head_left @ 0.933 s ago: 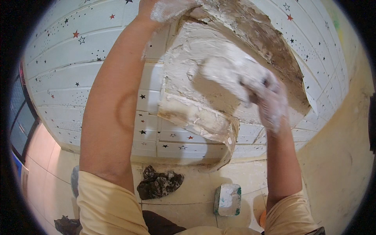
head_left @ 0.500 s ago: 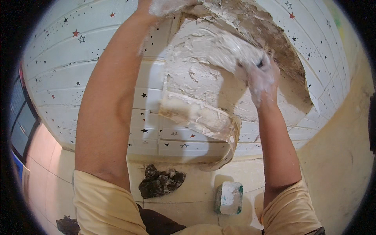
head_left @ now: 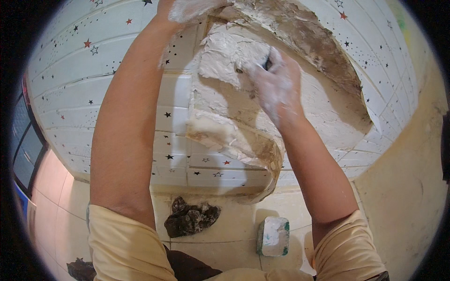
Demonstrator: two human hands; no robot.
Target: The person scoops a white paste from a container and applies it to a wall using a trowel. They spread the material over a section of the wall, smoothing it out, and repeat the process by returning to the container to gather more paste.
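Note:
My right hand (head_left: 279,86), coated in white paste, is closed round a putty-knife-like tool (head_left: 267,64) with a dark part showing in the grip. Its blade is mostly hidden by thick white paste (head_left: 222,54) on the bare wall patch. My left hand (head_left: 194,9) is smeared white too and rests at the upper edge of the patch; its fingers run out of view. Around the patch, star-printed wall covering (head_left: 126,70) is peeled away. One loose, brown-backed flap (head_left: 318,42) hangs along the upper right, and another strip (head_left: 234,140) curls down below.
On the tiled floor below stand a small white and green tub (head_left: 275,236) with white paste inside and a crumpled black plastic piece (head_left: 192,216). Another dark scrap (head_left: 80,269) lies at the lower left. A plain yellowish wall (head_left: 408,187) borders the right side.
My right hand has moved left and slightly down across the patch with the tool. White paste is bunched at the patch's upper left, leaving thinner coating below. My left hand has barely moved.

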